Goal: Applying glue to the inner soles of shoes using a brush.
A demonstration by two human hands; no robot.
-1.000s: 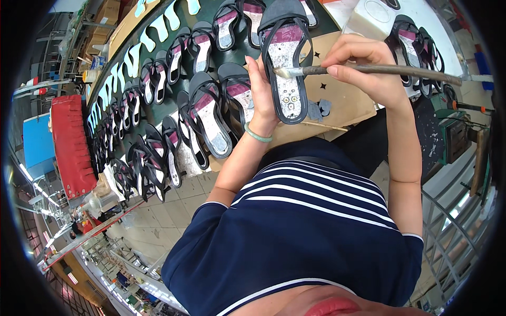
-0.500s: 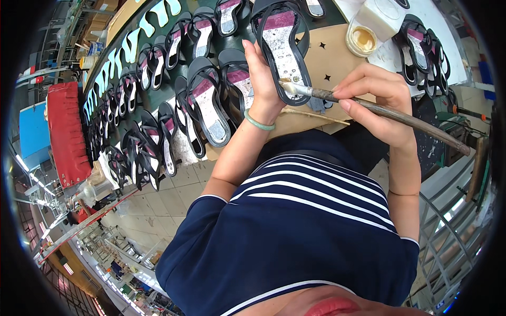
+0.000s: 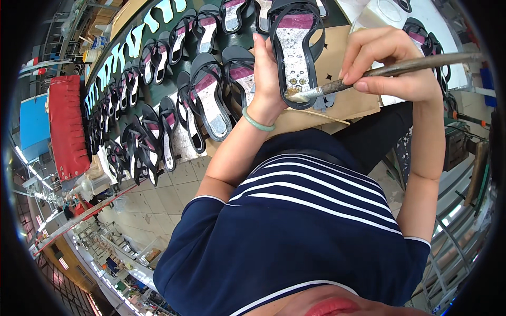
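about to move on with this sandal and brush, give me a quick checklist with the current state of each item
1. Sandal supported: ok, the left hand holds it along one side, partly hidden behind it.
2. Brush secure: ok, the right hand grips its handle between thumb and fingers.
3. Bristles in place: ok, they are at the sandal's heel end.
4. Straps clear of the bristles: ok, they are toward the toe end.
5. Heel end evenly coated: cannot tell, the bristles cover part of it.

Right fingers (image 3: 385, 86) pinched (left forearm (image 3: 234, 151) outstretched).
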